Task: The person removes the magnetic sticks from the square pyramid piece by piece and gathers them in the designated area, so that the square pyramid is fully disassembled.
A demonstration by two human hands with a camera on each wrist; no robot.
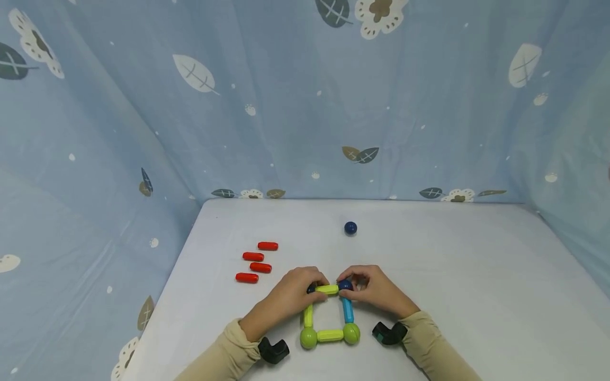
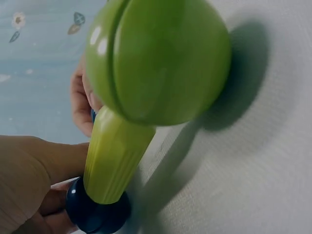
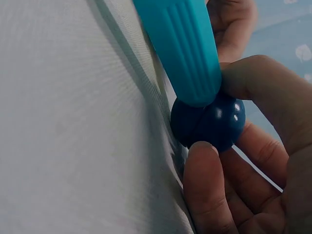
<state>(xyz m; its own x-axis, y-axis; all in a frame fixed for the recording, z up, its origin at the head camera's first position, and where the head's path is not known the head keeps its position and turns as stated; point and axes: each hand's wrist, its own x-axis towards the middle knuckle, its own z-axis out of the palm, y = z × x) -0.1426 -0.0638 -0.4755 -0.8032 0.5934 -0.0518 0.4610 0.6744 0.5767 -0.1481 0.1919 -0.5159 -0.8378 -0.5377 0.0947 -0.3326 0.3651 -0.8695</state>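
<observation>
Toy rods and balls form a square on the table. My left hand (image 1: 293, 288) holds its far left corner, fingers around a dark blue ball (image 2: 97, 209), with the thumb along a yellow-green rod (image 2: 114, 156). At the far right corner, my right hand (image 1: 378, 288) pinches another dark blue ball (image 3: 209, 119) between thumb and fingers. A far yellow-green rod (image 1: 327, 289) spans the two blue balls. A light blue rod (image 1: 348, 310) runs down the right side. Green balls, one left (image 1: 308, 337) and one right (image 1: 351, 333), sit at the near corners, joined by a yellow-green rod (image 1: 330, 335).
Several red rods, among them a nearest one (image 1: 247, 278), lie to the left beyond my left hand. A loose dark blue ball (image 1: 350, 228) sits farther back. The white table (image 1: 452, 254) ends at a blue patterned curtain (image 1: 286, 106) behind and at the sides.
</observation>
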